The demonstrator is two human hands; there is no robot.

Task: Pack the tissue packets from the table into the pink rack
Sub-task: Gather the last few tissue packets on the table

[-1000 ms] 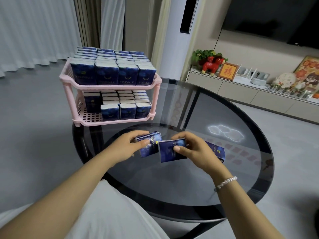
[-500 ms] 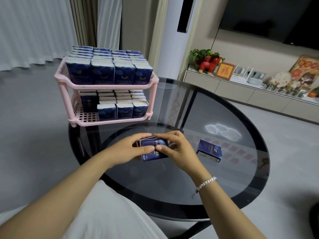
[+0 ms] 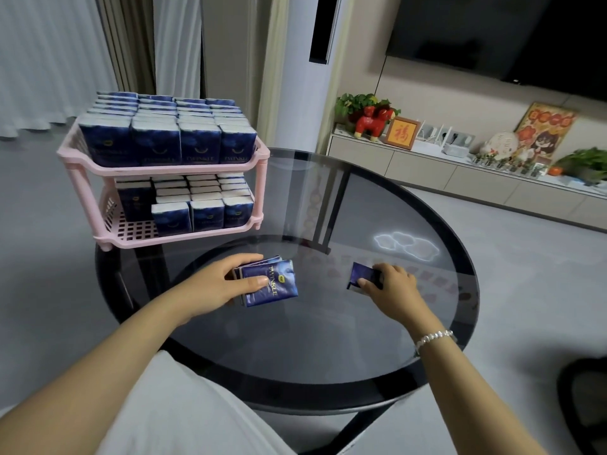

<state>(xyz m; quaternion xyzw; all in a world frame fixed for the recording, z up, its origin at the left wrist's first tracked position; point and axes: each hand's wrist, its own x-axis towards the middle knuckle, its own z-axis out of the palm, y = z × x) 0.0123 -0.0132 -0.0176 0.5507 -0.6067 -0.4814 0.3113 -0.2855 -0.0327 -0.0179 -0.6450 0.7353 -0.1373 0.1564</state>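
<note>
Pink rack (image 3: 98, 160) both tiers hold packets; hands grip stack (image 3: 272, 284), single packet (image 3: 361, 277).

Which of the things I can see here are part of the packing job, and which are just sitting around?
Job: pink rack, stack of packets in left hand, last loose packet under right hand.
Just there: red horse figurine, framed picture, television.
</note>
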